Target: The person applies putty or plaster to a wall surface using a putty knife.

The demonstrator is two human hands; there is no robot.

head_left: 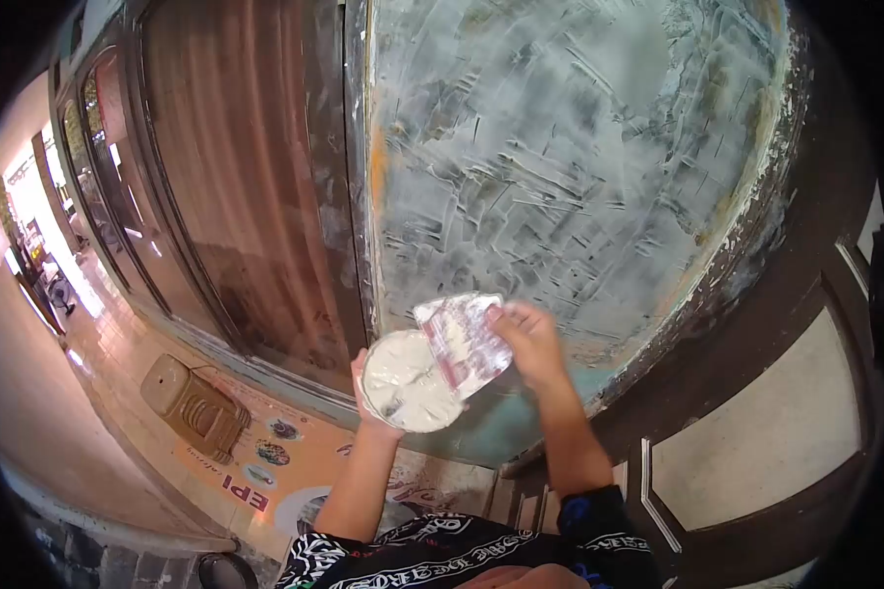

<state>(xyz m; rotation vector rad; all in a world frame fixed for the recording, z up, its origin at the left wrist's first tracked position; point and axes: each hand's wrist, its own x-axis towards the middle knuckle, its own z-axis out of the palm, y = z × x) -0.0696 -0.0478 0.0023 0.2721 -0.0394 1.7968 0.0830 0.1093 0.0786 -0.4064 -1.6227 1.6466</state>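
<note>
A round container of whitish paste rests in my left hand, whose fingers wrap round its left side and underside. My right hand pinches a flat, paste-smeared scraper by its upper right side. The scraper's lower left part overlaps the container's right rim. Behind both hands stands a wall panel coated in streaky grey-white paste, with rough ridges and darker patches.
A brown plastic stool stands on the floor at the lower left, beside a printed orange banner. Left of the panel is a window with a reddish curtain. Dark wooden panelling borders the right side.
</note>
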